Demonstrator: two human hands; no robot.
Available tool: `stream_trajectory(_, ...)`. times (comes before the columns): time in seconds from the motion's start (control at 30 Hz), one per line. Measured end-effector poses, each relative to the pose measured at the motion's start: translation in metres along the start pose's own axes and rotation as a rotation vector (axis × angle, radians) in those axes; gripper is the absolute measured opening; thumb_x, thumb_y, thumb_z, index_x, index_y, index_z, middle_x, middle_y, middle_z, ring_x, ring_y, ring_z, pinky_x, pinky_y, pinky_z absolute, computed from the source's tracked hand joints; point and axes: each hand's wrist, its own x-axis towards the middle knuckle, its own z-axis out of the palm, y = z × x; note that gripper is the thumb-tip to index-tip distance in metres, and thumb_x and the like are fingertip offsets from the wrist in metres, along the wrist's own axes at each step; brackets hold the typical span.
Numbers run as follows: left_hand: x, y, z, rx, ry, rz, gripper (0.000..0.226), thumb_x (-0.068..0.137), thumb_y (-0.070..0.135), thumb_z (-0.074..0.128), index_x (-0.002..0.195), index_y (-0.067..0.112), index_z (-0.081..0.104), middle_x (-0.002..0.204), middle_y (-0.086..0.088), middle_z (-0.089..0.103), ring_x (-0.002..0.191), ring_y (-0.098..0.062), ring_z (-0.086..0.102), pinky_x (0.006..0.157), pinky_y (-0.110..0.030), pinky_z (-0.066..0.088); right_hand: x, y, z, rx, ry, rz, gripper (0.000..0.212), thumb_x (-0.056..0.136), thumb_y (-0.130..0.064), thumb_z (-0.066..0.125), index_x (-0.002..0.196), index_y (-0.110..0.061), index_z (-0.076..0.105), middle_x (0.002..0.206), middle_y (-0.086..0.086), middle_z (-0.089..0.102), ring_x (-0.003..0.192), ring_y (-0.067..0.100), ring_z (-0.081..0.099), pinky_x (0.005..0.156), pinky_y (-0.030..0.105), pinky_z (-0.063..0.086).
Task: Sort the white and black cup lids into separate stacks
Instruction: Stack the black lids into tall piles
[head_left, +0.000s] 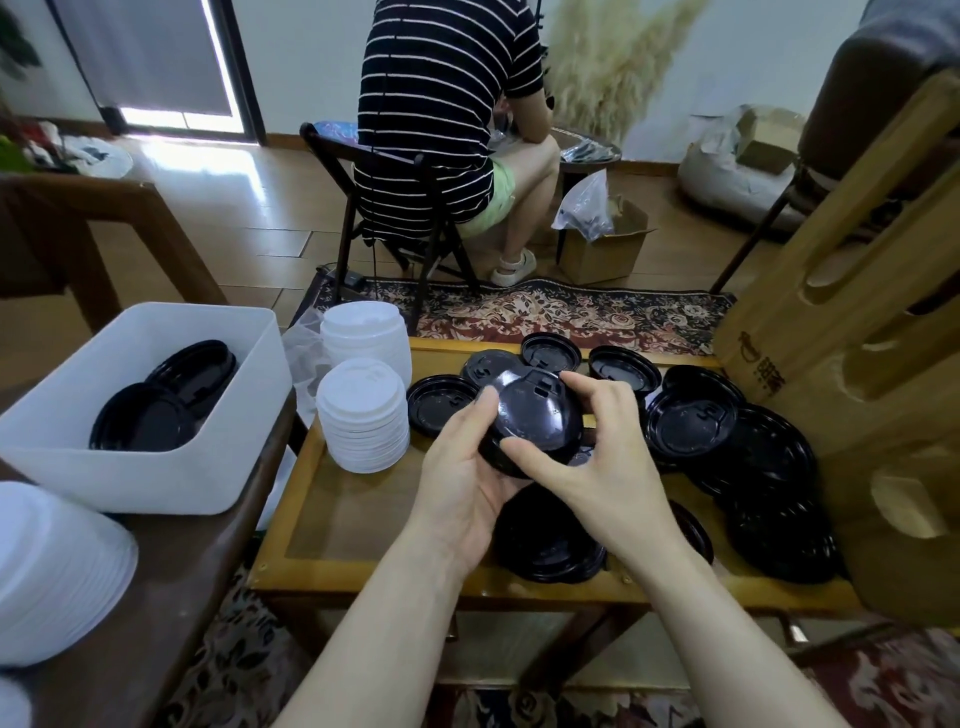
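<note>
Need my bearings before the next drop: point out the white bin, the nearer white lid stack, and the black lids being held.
white bin (171, 470), head view, front wall.
nearer white lid stack (362, 384), head view, top lid.
held black lids (535, 410), head view, top lid's dome.

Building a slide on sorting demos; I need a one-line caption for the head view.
Both hands, left hand and right hand, hold a black lid stack above a wooden table beside white lid stacks.

A wooden plank floor (249, 223) is lit by glare from a glazed door (156, 57) at the far left. A patterned rug (571, 312) is laid beyond a low wooden table (363, 519) — a dark folding chair (363, 171) is set on it, before a pale wall (753, 47).
</note>
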Motion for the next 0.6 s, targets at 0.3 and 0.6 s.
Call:
stream_trajectory(0.3, -0.001, 0.002, -0.001, 0.055, 0.017, -0.004, 0.036, 0.100, 0.025, 0.053, 0.128, 0.002, 0.060, 0.115, -0.019, 0.072, 0.102, -0.032, 0.072, 0.069, -0.045, 0.063, 0.005, 0.002, -0.007, 0.576, -0.047, 0.332, 0.019, 0.095, -0.028, 0.058, 0.113, -0.024, 0.061, 0.109, 0.001, 0.069, 0.087, 0.009, 0.069, 0.066, 0.026, 0.056)
stream_trajectory(0.6, 0.003, 0.000, -0.004, 0.140, 0.069, -0.013, 0.038, 0.098, 0.027, 0.055, 0.128, 0.004, 0.061, 0.116, -0.017, 0.072, 0.104, -0.030, 0.071, 0.066, -0.037, 0.062, 0.006, 0.007, -0.011, 0.710, -0.051, 0.422, 0.018, 0.093, -0.015, 0.062, 0.111, -0.012, 0.064, 0.101, 0.011, 0.070, 0.062, 0.017, 0.064, 0.050, 0.028, 0.053)
